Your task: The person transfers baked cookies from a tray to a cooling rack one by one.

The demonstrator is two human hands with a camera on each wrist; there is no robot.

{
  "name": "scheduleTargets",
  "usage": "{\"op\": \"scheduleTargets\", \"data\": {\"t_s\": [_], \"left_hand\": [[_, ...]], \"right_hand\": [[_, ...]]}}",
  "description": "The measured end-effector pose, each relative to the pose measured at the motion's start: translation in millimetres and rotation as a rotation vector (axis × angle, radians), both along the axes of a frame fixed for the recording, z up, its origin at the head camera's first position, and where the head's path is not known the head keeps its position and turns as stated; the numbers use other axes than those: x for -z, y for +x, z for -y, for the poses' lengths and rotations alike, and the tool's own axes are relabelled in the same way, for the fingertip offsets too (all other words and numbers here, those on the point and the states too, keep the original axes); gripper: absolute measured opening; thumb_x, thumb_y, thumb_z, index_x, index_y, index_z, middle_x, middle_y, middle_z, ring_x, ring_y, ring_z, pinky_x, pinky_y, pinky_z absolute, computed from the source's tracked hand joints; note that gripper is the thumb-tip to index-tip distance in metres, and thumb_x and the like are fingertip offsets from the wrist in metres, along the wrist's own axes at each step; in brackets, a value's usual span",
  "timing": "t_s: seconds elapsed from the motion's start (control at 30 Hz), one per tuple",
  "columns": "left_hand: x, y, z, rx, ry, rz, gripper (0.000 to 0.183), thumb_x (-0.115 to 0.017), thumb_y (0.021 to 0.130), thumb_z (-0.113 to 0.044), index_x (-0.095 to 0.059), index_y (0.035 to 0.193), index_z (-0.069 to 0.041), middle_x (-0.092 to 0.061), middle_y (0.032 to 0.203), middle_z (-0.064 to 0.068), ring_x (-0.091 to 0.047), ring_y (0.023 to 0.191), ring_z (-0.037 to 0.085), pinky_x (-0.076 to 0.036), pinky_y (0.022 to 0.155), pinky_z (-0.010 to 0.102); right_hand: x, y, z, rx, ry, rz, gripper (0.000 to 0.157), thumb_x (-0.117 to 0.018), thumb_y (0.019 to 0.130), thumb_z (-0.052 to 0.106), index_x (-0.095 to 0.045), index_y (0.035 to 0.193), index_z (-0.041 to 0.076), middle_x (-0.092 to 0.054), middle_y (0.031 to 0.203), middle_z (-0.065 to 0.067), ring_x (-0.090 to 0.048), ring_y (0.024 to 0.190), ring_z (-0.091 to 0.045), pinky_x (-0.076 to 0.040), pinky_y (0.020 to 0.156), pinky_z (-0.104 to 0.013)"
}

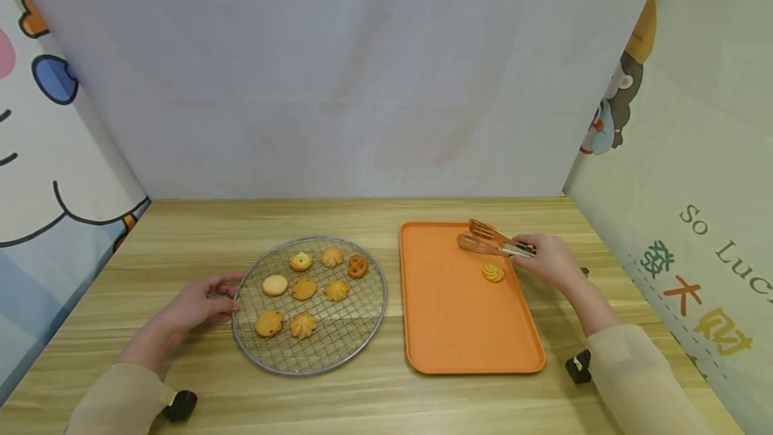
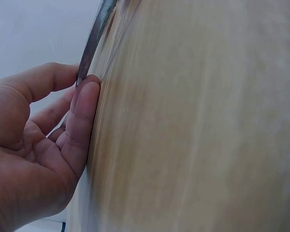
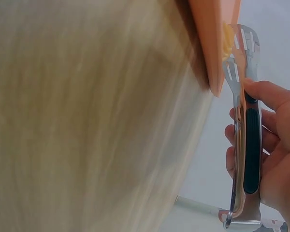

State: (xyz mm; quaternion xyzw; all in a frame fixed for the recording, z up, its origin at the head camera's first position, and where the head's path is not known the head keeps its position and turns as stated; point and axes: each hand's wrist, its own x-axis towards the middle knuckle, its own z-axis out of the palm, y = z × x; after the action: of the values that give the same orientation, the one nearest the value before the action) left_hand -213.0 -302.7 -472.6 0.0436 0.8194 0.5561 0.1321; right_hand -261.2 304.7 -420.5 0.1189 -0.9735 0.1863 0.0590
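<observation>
My left hand (image 1: pixel 196 303) pinches the rim of a round wire cooling rack (image 1: pixel 306 372) between thumb and finger; the left wrist view shows the metal rim (image 2: pixel 94 43) there. Several cookies lie spread over the rack, among them a round pale cookie (image 1: pixel 274 285), a pretzel-shaped cookie (image 1: pixel 358 266) and a fluted cookie (image 1: pixel 303 325). My right hand (image 1: pixel 551 262) grips metal serving tongs (image 3: pixel 252 150) by their dark handles. The tongs' slotted ends stand apart with nothing between them, over the upper right of an orange tray (image 1: pixel 468 327). A swirled yellow cookie (image 1: pixel 492 272) sits on the tray, just below the tongs.
Rack and tray stand side by side on a wood-grain table (image 1: pixel 338 408), a narrow gap between them. A pale curtain (image 1: pixel 362 72) hangs behind the table, and printed panels flank both sides.
</observation>
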Motion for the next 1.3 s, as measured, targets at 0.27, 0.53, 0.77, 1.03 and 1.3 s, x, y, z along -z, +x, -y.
{"op": "scheduleTargets", "data": {"t_s": [0.27,0.53,0.77,1.03,1.3], "left_hand": [[-0.3,0.3,0,0.006,0.000,0.000,0.066,-0.062,0.087,-0.003,-0.028,0.143,0.009,-0.046,0.111,0.020,-0.059,0.086,0.011,-0.056,0.073,0.029],[-1.0,0.2,0,0.004,-0.007,-0.002,0.066,-0.062,0.087,-0.003,-0.028,0.143,0.008,-0.046,0.112,0.021,-0.059,0.086,0.011,-0.056,0.074,0.030],[0.2,-0.2,0,0.003,-0.010,0.000,0.066,-0.062,0.087,-0.003,-0.029,0.143,0.008,-0.046,0.112,0.021,-0.059,0.087,0.012,-0.056,0.074,0.030],[1.4,-0.2,1,0.003,-0.006,0.002,0.066,-0.062,0.088,-0.004,-0.029,0.143,0.007,-0.046,0.113,0.021,-0.059,0.088,0.013,-0.056,0.074,0.030],[0.3,0.2,1,0.002,-0.002,0.001,0.066,-0.062,0.087,-0.003,-0.029,0.143,0.008,-0.046,0.112,0.021,-0.059,0.086,0.012,-0.056,0.074,0.030]], "right_hand": [[1.6,-1.8,-1,-0.007,-0.011,-0.009,0.037,-0.067,0.087,0.020,-0.064,0.118,0.001,-0.067,0.097,-0.019,-0.051,0.064,-0.017,-0.039,0.051,-0.028],[3.3,-3.2,-2,-0.018,-0.018,-0.025,0.034,-0.068,0.086,0.019,-0.065,0.116,0.002,-0.067,0.090,-0.015,-0.046,0.059,-0.016,-0.036,0.050,-0.028],[3.1,-2.8,-2,-0.023,-0.032,-0.024,0.033,-0.068,0.086,0.018,-0.066,0.115,0.002,-0.066,0.083,-0.011,-0.044,0.055,-0.015,-0.036,0.048,-0.028],[-5.4,2.6,-3,-0.042,-0.051,-0.027,0.035,-0.068,0.086,0.016,-0.065,0.117,0.000,-0.067,0.094,-0.018,-0.042,0.053,-0.015,-0.036,0.048,-0.028],[-21.1,8.1,0,-0.058,-0.055,-0.029,0.034,-0.069,0.086,0.018,-0.065,0.116,0.002,-0.066,0.082,-0.011,-0.036,0.046,-0.014,-0.034,0.043,-0.028]]}}
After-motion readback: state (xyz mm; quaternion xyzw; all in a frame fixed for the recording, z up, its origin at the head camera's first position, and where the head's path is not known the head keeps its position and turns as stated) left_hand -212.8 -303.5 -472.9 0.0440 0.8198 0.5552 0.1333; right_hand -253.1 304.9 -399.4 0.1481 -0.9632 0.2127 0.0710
